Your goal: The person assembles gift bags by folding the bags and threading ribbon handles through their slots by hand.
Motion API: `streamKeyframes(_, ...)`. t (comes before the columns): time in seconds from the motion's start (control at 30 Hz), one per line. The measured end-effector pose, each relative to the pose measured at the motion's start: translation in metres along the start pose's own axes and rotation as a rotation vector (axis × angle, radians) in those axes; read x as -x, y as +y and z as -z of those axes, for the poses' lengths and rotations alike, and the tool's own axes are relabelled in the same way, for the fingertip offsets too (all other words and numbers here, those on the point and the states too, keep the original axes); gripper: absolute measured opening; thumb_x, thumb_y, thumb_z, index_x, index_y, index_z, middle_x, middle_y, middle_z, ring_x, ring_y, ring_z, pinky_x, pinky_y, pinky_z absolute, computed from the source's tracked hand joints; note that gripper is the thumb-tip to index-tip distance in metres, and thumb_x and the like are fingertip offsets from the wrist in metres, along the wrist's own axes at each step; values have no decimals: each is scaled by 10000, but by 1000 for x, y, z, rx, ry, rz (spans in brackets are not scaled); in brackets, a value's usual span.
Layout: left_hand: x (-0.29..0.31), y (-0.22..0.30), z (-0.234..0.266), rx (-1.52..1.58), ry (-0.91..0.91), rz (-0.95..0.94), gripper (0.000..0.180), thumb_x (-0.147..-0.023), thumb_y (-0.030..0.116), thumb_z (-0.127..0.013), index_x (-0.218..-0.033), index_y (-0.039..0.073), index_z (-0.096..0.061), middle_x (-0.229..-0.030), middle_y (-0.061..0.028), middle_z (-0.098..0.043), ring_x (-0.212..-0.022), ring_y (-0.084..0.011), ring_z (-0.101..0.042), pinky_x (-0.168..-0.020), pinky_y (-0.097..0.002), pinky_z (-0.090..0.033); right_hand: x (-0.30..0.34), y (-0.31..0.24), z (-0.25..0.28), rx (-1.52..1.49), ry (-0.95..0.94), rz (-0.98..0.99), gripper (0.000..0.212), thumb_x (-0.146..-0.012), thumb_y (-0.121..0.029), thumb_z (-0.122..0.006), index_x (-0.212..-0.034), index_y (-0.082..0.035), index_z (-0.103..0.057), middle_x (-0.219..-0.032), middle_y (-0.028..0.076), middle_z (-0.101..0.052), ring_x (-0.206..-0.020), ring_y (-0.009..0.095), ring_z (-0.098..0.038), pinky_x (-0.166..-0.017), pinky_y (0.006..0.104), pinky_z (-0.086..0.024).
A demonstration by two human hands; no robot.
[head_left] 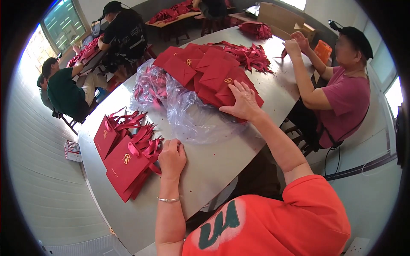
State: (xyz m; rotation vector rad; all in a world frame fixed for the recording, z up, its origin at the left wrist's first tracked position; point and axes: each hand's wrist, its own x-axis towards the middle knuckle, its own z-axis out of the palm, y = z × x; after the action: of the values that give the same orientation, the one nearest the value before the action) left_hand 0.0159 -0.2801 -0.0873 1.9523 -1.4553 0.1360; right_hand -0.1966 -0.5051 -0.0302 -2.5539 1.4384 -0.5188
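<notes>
My right hand (244, 102) lies open with fingers spread on a heap of flat dark-red paper gift bags (211, 64) with gold emblems. My left hand (172, 158) is curled closed on the table, beside the ribbon handles (147, 143) of a second pile. What its fingers hold, if anything, is hidden. That pile of red gift bags (126, 164) lies at the table's left, its bags overlapping and their ribbons pointing toward my left hand. Between the two piles spreads a crumpled clear plastic bag (188, 115), with red pieces showing through its far left part.
The metal table (222, 160) has small dark specks on it. Loose red ribbons (254, 57) and a red bundle (255, 30) lie at its far side. A person in a pink shirt (348, 91) sits at the right; others work at the back left. A cardboard box (279, 19) stands behind.
</notes>
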Motion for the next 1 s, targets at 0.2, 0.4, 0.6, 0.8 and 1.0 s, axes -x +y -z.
streamKeyframes(0.2, -1, 1, 0, 21, 12, -22, 87, -847, 104, -675, -910, 57, -639, -837, -132, -633, -739, -333, -649, -644, -424, -513, 1, 26, 18, -229, 46, 171, 815, -733, -437, -809, -1375, -19, -529, -1492, 206, -436, -1400, 340, -391, -1156, 416, -319)
streamKeyframes(0.4, 0, -1, -2, 26, 23, -28, 96, -848, 102, -672, -921, 42, -649, -846, -144, -648, -728, -331, -653, -653, -419, -518, 8, 40, 45, -629, 56, 184, 513, -869, -228, -701, -1310, 2, -574, -1337, 184, -578, -1237, 301, -564, -1066, 343, -423)
streamKeyframes(0.6, 0, -2, -1, 50, 96, -88, 122, -867, 79, -646, -974, 21, -650, -859, -157, -673, -749, -320, -667, -661, -411, -529, 13, 67, 77, -317, 566, 110, 316, -968, -162, -514, -1211, 6, -626, -1078, 155, -703, -977, 221, -680, -830, 359, -547)
streamKeyframes(0.8, 6, 18, 7, 180, 169, -121, 165, -898, 41, -632, -1061, 16, -633, -909, -122, -681, -760, -246, -674, -647, -345, -549, 40, 57, 100, -1742, 358, -377, 331, -1013, -208, -450, -1216, 22, -574, -1081, 141, -678, -979, 254, -682, -857, 352, -568)
streamKeyframes(1.0, 10, 51, 16, 308, 202, -264, 480, -844, 97, -725, -1276, -1, -538, -1210, -191, -618, -1027, -312, -657, -796, -362, -572, 71, 12, 67, -2068, -135, -495, 324, -1026, -199, -464, -1192, 50, -587, -1110, 159, -691, -961, 247, -702, -875, 371, -583)
